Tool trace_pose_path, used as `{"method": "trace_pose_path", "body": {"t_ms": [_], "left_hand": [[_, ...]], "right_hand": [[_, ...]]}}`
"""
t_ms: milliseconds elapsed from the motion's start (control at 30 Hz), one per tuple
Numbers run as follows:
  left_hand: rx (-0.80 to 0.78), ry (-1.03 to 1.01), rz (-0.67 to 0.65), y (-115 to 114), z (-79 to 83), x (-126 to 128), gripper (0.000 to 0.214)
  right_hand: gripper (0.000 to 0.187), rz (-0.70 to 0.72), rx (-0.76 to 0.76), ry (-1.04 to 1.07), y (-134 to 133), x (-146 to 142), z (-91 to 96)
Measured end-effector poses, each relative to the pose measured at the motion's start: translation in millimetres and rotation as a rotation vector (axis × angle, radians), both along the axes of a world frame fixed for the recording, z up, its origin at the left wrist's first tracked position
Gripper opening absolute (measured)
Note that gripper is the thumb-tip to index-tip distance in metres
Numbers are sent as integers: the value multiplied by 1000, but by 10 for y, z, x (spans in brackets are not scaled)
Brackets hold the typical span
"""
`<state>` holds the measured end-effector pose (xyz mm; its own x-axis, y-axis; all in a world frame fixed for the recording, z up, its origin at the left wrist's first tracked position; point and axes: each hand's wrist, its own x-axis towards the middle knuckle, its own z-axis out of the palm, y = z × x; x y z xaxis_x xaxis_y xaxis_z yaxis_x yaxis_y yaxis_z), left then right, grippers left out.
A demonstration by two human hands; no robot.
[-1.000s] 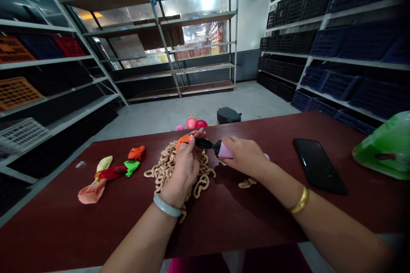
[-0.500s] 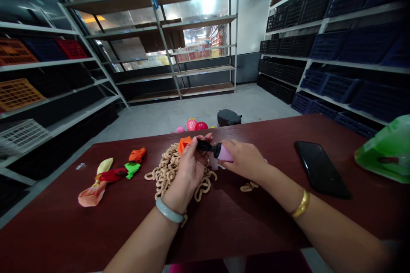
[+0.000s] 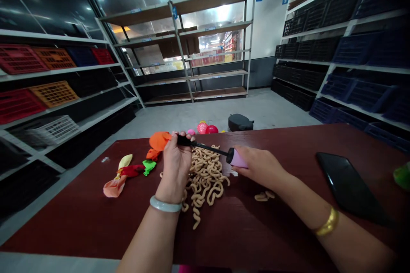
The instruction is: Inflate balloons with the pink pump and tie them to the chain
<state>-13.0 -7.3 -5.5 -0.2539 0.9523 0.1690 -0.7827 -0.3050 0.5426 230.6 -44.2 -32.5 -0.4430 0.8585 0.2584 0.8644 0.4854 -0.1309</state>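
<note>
A balloon pump with a purple body (image 3: 239, 158) and a thin black rod stretches between my two hands. My left hand (image 3: 177, 163) is closed round the pump's black end, where an orange balloon (image 3: 159, 141) sits, partly swollen. The neck of the balloon is hidden by my fingers. My right hand (image 3: 261, 164) grips the purple body at the other end. Beneath the pump lies a heap of beige, curled snack-like pieces (image 3: 205, 175). Limp balloons lie left of my left hand: an orange one (image 3: 153, 155), a green one (image 3: 149, 167), a red one (image 3: 133, 171) and a peach one (image 3: 113, 187).
On the dark red table (image 3: 240, 230), a black tablet-like slab (image 3: 349, 185) lies at right, with a green object (image 3: 402, 176) beyond it. A few beige pieces (image 3: 264, 196) lie apart. Inflated balloons (image 3: 206, 128) and a dark grey object (image 3: 240, 122) are past the far edge.
My hands have moved apart, drawing the pump's black rod out into view. The orange balloon has swollen and shifted left with my left hand. The view has turned somewhat left.
</note>
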Motion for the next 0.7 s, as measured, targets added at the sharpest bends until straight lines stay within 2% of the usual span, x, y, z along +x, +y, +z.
{"method": "trace_pose_path", "body": {"t_ms": [100, 167, 333, 533, 633, 700], "left_hand": [[33, -18, 2, 36, 41, -150, 9], [36, -12, -27, 40, 27, -140, 7], [-31, -13, -92, -29, -86, 175, 10], [-166, -20, -322, -190, -205, 556, 6], [-210, -22, -332, -235, -255, 674, 3], [-171, -12, -304, -250, -273, 730, 2]], "right_hand": [[55, 22, 10, -3, 45, 97, -25], [57, 23, 11, -12, 68, 152, -38], [57, 21, 27, -41, 68, 213, -13], [53, -1, 21, -45, -9, 118, 98], [53, -17, 26, -34, -47, 38, 117], [54, -23, 14, -25, -62, -12, 111]]}}
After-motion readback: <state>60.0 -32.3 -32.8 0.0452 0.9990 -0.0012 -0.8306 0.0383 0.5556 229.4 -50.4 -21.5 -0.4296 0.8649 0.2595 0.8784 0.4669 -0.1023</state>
